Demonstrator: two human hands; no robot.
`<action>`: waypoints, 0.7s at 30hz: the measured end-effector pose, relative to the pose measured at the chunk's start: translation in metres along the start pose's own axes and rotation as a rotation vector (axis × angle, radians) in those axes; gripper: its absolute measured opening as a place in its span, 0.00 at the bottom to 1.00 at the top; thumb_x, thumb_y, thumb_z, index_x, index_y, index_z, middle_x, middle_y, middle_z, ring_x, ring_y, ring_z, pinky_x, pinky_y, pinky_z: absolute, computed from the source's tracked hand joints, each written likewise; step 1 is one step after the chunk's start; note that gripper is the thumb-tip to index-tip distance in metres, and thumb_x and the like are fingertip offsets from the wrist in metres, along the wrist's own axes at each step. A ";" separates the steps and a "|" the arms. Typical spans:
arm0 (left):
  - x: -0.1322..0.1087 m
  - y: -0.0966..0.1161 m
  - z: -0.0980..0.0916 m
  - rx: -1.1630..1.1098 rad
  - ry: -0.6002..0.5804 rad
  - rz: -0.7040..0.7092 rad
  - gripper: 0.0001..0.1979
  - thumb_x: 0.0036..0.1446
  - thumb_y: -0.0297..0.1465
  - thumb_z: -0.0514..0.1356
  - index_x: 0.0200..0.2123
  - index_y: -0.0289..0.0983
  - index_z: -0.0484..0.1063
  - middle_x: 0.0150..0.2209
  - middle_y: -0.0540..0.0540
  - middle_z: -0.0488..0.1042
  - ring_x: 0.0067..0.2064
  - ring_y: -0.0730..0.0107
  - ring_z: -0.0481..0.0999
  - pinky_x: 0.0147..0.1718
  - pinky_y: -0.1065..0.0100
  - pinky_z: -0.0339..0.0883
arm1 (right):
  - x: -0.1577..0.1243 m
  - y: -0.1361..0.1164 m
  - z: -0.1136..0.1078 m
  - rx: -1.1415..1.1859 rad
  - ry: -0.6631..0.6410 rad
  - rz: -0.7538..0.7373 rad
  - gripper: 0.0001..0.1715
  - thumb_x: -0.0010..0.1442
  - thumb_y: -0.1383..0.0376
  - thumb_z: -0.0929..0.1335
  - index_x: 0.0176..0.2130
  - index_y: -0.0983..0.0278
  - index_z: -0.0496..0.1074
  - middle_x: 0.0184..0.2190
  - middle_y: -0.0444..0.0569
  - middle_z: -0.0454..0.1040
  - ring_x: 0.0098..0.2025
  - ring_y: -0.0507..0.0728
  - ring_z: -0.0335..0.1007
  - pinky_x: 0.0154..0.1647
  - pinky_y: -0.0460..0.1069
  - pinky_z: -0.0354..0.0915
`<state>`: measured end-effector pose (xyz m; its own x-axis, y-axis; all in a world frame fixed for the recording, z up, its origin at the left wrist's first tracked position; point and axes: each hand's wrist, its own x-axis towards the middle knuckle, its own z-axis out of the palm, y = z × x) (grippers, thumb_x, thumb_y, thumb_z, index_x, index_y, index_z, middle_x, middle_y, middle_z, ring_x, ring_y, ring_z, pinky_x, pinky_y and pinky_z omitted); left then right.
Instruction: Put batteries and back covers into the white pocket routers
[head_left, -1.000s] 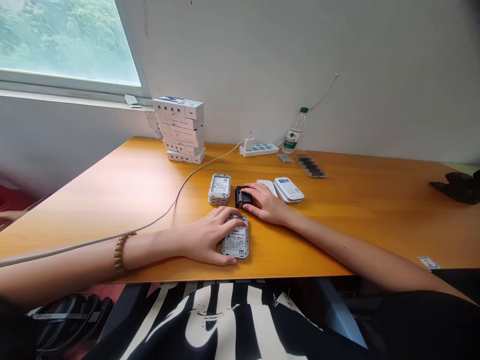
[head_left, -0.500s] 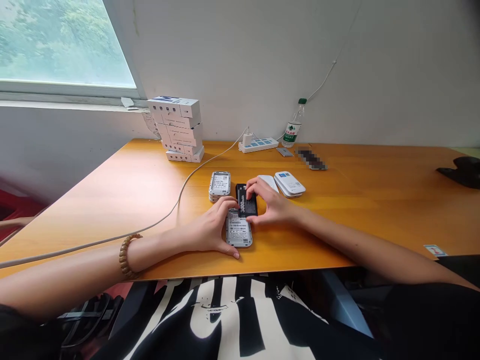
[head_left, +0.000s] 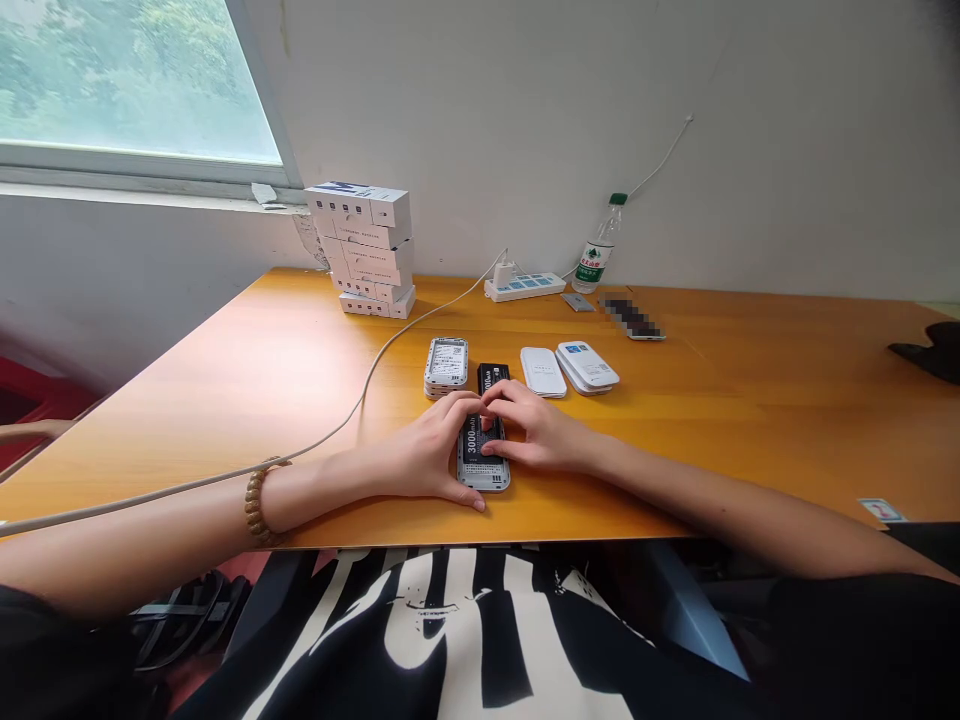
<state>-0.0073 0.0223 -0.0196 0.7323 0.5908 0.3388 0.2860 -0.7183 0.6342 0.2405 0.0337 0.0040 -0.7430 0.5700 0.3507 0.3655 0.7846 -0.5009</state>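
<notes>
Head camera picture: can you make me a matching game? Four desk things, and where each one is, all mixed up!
Things:
1 bottle
2 boxes
3 black battery
4 power strip

Places:
A under the fingers of the left hand and right hand
B stacked near the window
C by the wall, right of the strip
D by the wall, between boxes and bottle

Pairs: 1C, 2B, 3A, 4D

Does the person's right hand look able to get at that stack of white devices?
Probably yes: the right hand sits just in front of the stack of white devices, with only orange tabletop between them.
</notes>
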 end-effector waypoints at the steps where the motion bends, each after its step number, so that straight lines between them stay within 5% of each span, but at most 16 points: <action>1: 0.000 0.001 0.000 -0.001 0.001 -0.002 0.52 0.43 0.52 0.78 0.64 0.44 0.57 0.65 0.32 0.63 0.68 0.35 0.65 0.63 0.35 0.68 | 0.000 0.000 0.000 -0.005 -0.006 -0.006 0.13 0.65 0.56 0.76 0.42 0.61 0.75 0.46 0.54 0.72 0.50 0.64 0.71 0.53 0.60 0.72; 6: 0.000 0.005 -0.001 0.000 -0.012 -0.008 0.43 0.45 0.51 0.77 0.59 0.44 0.63 0.60 0.36 0.67 0.63 0.41 0.70 0.59 0.39 0.71 | -0.002 -0.003 -0.002 -0.058 -0.026 -0.062 0.14 0.66 0.54 0.75 0.41 0.62 0.77 0.42 0.55 0.75 0.45 0.63 0.72 0.46 0.58 0.74; 14: 0.000 0.000 -0.001 0.085 -0.044 0.020 0.45 0.46 0.56 0.75 0.60 0.44 0.62 0.60 0.36 0.68 0.63 0.41 0.70 0.61 0.40 0.70 | -0.002 -0.011 -0.016 -0.230 -0.184 -0.231 0.14 0.73 0.59 0.67 0.42 0.62 0.81 0.39 0.54 0.82 0.46 0.64 0.76 0.50 0.60 0.74; 17: 0.000 -0.002 -0.002 0.116 -0.054 0.016 0.47 0.46 0.56 0.75 0.63 0.44 0.61 0.62 0.35 0.67 0.65 0.40 0.69 0.63 0.40 0.68 | -0.001 0.002 -0.029 -0.234 -0.036 -0.106 0.16 0.74 0.59 0.64 0.42 0.61 0.80 0.40 0.54 0.82 0.44 0.63 0.76 0.48 0.59 0.73; 21: 0.001 -0.003 -0.004 0.128 -0.069 0.012 0.47 0.47 0.56 0.75 0.64 0.44 0.61 0.64 0.34 0.66 0.65 0.38 0.68 0.63 0.40 0.68 | -0.003 0.030 -0.048 -0.505 0.148 0.262 0.16 0.71 0.56 0.65 0.39 0.62 0.78 0.38 0.58 0.79 0.44 0.68 0.74 0.47 0.62 0.69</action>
<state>-0.0097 0.0262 -0.0186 0.7755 0.5584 0.2947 0.3500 -0.7686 0.5354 0.2802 0.0675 0.0257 -0.5192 0.7598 0.3912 0.7749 0.6116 -0.1594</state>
